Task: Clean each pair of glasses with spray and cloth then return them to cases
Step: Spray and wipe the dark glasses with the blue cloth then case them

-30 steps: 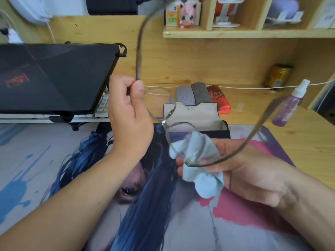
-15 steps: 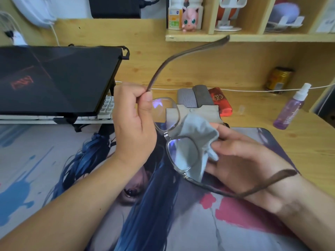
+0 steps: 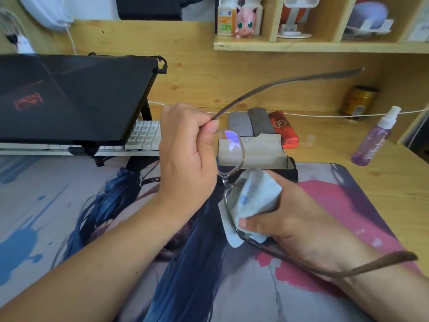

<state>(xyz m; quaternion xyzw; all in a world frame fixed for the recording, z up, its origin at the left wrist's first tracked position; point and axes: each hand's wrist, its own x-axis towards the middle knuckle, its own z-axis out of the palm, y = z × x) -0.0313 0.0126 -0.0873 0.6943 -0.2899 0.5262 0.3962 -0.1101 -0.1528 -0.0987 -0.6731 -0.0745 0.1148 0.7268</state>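
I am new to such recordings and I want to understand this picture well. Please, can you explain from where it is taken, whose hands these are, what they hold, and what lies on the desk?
There is no machine here. The picture comes from a wide-angle camera worn on a person's head, looking forward and down at that person's own two hands.

The left hand pinches the glasses near one hinge. The right hand grips a light blue cloth wrapped around one lens.

Behind the hands, an open glasses case sits on a printed desk mat. Further back lie two grey cases and a red case. A purple spray bottle stands at the right on the wooden desk. At the left, a closed black laptop rests on a stand above a white keyboard.
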